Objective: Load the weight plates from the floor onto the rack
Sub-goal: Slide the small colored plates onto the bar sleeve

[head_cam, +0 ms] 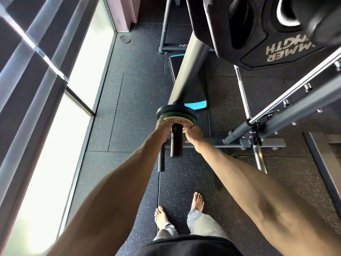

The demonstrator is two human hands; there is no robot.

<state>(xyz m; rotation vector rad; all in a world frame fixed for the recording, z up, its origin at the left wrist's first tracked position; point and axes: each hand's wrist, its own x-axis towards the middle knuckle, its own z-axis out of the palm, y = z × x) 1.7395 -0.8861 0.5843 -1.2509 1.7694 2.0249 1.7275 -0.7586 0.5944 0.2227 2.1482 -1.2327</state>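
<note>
At frame centre, the left hand and right hand grip opposite edges of a small pale round plate, seated on a smooth dark cylindrical peg against a green disc and a wider black plate, above speckled rubber flooring.

Both hands forward, fingers curled.
</note>
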